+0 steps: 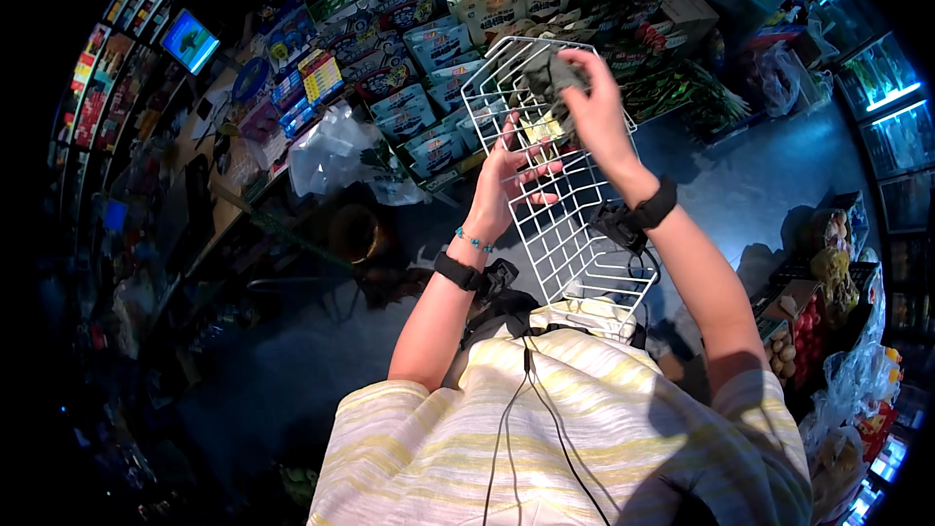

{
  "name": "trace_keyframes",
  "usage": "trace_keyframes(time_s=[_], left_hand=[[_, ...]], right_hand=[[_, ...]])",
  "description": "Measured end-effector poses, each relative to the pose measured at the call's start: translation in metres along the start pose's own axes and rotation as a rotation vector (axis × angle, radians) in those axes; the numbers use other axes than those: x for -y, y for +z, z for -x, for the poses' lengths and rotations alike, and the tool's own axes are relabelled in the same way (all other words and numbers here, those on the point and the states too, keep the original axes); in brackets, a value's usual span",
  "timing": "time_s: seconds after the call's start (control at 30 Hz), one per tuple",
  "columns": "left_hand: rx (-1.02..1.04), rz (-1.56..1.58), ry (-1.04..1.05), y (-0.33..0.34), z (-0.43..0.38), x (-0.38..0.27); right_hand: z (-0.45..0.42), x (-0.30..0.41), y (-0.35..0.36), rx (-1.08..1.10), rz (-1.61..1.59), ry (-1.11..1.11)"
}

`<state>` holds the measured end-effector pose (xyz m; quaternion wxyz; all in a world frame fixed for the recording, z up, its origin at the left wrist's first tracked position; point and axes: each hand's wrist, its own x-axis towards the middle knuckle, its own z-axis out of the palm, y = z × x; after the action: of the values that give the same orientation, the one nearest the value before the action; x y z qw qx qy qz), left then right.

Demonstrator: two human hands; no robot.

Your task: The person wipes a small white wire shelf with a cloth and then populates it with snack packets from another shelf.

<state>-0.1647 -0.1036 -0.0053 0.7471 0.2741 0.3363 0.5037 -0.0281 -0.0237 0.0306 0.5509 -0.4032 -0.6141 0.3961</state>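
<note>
A white wire basket (559,248), long and narrow, is held up in front of my body, its near end close to my waist. My left hand (504,179) supports it from the left, the fingers spread along and through its wires. Over the far end, my right hand (595,106) grips a crumpled dark grey cloth (555,80) against the wires. A pale yellow piece (543,129) shows between the wires just below the cloth; what it is, I cannot tell. Both wrists wear black straps with small black devices.
Bagged goods (438,95) fill a display beyond the basket. Green leafy vegetables (683,95) lie to its right. At the left stands a counter with clear plastic bags (336,153) and a lit screen (190,42). Crates of produce (807,321) and lit coolers (887,80) line the right side.
</note>
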Motion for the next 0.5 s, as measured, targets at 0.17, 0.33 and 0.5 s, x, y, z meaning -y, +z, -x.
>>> trace_keyframes(time_s=[0.17,0.33,0.5], left_hand=[[-0.021,-0.071,-0.035,-0.013,-0.005,0.010],[-0.068,-0.009,-0.004,0.004,0.007,-0.001],[-0.050,-0.051,0.052,0.004,0.007,-0.003]], right_hand=[[0.025,0.005,0.025,0.340,0.259,-0.231],[0.008,-0.009,0.007,0.391,0.708,-0.333],[0.014,-0.025,0.010,0.282,0.924,-0.406]])
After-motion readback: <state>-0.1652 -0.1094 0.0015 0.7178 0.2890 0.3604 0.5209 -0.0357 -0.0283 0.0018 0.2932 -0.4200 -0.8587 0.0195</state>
